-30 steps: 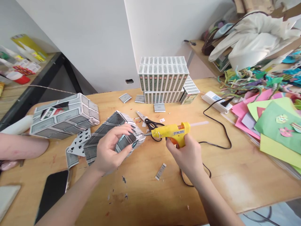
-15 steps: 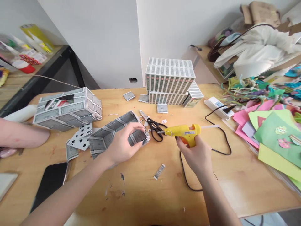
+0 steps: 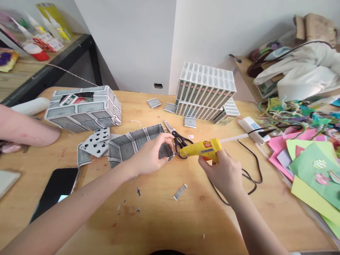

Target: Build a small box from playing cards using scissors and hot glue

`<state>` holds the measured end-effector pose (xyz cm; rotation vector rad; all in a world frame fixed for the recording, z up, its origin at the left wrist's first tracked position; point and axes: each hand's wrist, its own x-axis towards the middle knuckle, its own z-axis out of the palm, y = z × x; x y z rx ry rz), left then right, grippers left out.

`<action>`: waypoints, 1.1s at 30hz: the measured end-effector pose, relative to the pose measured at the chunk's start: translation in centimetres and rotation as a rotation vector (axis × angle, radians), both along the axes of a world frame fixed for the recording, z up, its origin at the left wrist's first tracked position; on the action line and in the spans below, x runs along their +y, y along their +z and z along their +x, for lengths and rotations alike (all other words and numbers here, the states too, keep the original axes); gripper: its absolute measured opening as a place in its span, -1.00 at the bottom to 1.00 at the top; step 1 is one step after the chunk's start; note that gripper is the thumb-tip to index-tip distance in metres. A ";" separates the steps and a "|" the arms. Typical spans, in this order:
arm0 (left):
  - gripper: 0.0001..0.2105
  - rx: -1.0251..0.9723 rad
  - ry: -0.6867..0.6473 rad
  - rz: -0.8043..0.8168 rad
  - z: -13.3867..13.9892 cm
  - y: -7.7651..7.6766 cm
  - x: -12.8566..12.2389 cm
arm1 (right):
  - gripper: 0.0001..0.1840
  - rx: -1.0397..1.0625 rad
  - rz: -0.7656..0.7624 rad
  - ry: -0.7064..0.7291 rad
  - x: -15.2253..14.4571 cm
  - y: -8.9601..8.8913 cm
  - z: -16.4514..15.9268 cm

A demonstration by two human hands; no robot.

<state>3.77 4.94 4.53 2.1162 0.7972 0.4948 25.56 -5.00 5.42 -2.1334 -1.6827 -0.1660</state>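
Note:
My left hand (image 3: 152,154) grips the right end of an open box made of grey-backed playing cards (image 3: 127,145), its fingers and thumb at the end wall. In my right hand (image 3: 224,170) is a yellow hot glue gun (image 3: 200,149) with a white glue stick out of its back. The nozzle points left and is at the box's right corner; whether it touches cannot be made out. Black-handled scissors (image 3: 181,141) lie just behind the nozzle. A small patterned card strip (image 3: 180,192) rests on the table in front.
A larger card-covered box (image 3: 85,111) stands at the left, near another person's arm (image 3: 29,124). Stacked card packs (image 3: 205,86) stand at the back. Loose playing cards (image 3: 97,143), a phone (image 3: 57,187), a power strip (image 3: 253,128) and coloured paper (image 3: 310,170) lie around.
The glue gun has moved left and tilted, bringing its nozzle to the box's corner. My left fingers have closed in on the box end. The view has shifted slightly.

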 end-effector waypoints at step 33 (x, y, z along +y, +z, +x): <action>-0.40 0.002 -0.025 -0.040 -0.2 0.0 0.1 | -0.79 0.005 0.071 -0.069 -0.1 0.0 -0.4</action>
